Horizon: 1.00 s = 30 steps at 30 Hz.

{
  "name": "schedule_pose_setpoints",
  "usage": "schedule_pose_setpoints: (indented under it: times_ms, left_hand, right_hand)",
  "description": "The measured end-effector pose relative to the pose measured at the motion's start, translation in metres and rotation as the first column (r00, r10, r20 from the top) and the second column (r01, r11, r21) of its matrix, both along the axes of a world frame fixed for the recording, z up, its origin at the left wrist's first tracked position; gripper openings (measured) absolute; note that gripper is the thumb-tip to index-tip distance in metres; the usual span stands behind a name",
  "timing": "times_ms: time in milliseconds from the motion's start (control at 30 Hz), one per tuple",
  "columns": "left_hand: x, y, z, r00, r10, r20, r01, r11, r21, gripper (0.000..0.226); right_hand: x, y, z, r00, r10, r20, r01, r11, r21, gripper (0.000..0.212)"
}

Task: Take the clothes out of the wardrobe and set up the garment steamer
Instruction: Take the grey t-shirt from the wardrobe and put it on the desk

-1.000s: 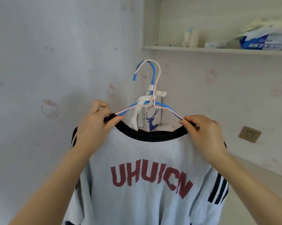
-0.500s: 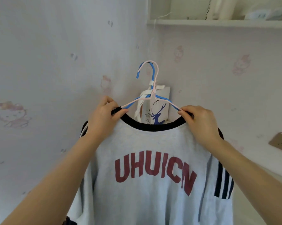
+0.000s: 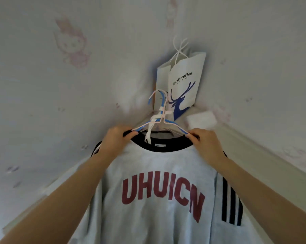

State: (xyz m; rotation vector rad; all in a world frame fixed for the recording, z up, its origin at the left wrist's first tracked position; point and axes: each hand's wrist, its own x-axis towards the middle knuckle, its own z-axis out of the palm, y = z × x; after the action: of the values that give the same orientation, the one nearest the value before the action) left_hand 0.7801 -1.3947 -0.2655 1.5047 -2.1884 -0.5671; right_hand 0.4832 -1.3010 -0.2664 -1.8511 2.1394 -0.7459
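My left hand [image 3: 116, 140] and right hand [image 3: 204, 144] each pinch the black collar of the grey T-shirt [image 3: 157, 196] against the paired hangers [image 3: 160, 118], holding it up before the wall corner. If either pinch loosens, I judge the shirt could slide off and drop.

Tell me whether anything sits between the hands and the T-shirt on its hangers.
Nothing does. The left hand and the right hand already pinch the T-shirt at its black collar, where the pink and blue hangers enter it. The paper bag stands behind, in the wall corner.
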Motion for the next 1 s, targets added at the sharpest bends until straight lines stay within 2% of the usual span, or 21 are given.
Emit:
schedule_pose_setpoints:
  times_ms: [267,467,600,700,800,867,1000]
  left_hand:
    - [-0.008,-0.02,-0.068,0.995,0.023,0.1,-0.04,0.985,0.168,0.028]
    - [0.008,-0.019,-0.08,0.99,-0.009,0.141,-0.032,0.959,0.28,0.03]
    - [0.025,-0.012,-0.076,0.989,0.038,0.144,-0.083,0.944,0.319,0.039]
    - [0.034,-0.006,-0.074,0.987,0.073,0.144,-0.125,0.91,0.396,0.053]
    - [0.047,-0.005,-0.075,0.971,0.038,0.235,-0.151,0.861,0.486,0.065]
    - [0.051,-0.004,-0.074,0.977,0.067,0.201,-0.163,0.846,0.507,0.058]
    - [0.05,0.006,-0.071,0.98,0.182,0.076,-0.197,0.868,0.457,0.034]
  right_hand:
    - [-0.002,-0.019,-0.066,0.997,-0.011,0.079,-0.001,0.99,0.14,0.016]
    - [-0.016,-0.02,-0.082,0.987,0.032,0.156,-0.087,0.929,0.359,0.025]
    - [-0.026,-0.004,-0.079,0.985,0.042,0.166,-0.103,0.92,0.379,0.021]
    - [-0.032,0.016,-0.083,0.995,0.048,0.087,-0.077,0.926,0.369,0.033]
    - [-0.034,0.032,-0.089,0.998,-0.007,-0.067,0.032,0.926,0.377,0.04]
    - [-0.034,0.035,-0.092,0.996,-0.048,-0.081,0.079,0.898,0.433,0.044]
    - [-0.029,0.036,-0.091,0.988,-0.041,-0.146,0.107,0.874,0.474,0.036]
